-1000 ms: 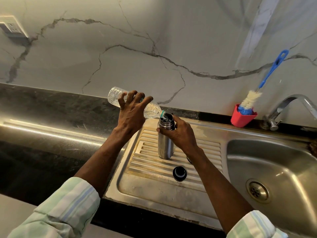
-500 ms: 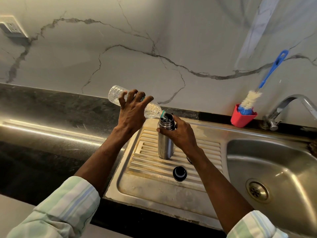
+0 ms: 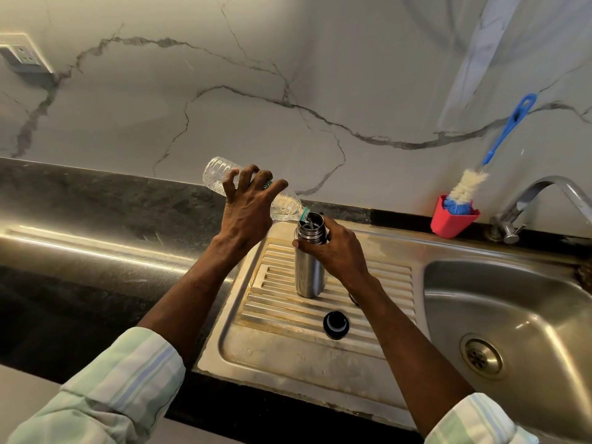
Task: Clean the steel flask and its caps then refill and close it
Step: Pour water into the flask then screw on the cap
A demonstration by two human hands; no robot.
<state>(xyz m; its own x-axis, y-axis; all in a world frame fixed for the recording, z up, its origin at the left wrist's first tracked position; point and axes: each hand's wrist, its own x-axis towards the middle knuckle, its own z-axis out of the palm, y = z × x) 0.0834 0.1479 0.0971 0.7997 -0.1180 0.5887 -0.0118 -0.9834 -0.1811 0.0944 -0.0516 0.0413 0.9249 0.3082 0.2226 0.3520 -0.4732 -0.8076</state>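
Observation:
The steel flask (image 3: 308, 274) stands upright and uncapped on the ribbed drainboard (image 3: 282, 341). My right hand (image 3: 333, 251) grips its neck. My left hand (image 3: 248, 208) holds a clear plastic bottle (image 3: 217, 176) tilted mouth-down over the flask's opening, and water runs from it into the flask. A black cap (image 3: 335, 324) lies on the drainboard just in front of the flask. Another dark piece (image 3: 353, 299) shows partly behind my right wrist.
The sink basin (image 3: 512, 299) with its drain lies to the right, the tap (image 3: 525, 206) above it. A red holder (image 3: 453, 222) with a blue-handled bottle brush (image 3: 499, 136) leans against the marble wall. Dark countertop (image 3: 80, 251) stretches left.
The back end of the plastic bottle has risen slightly in my left hand. The flask and my right hand have stayed in place.

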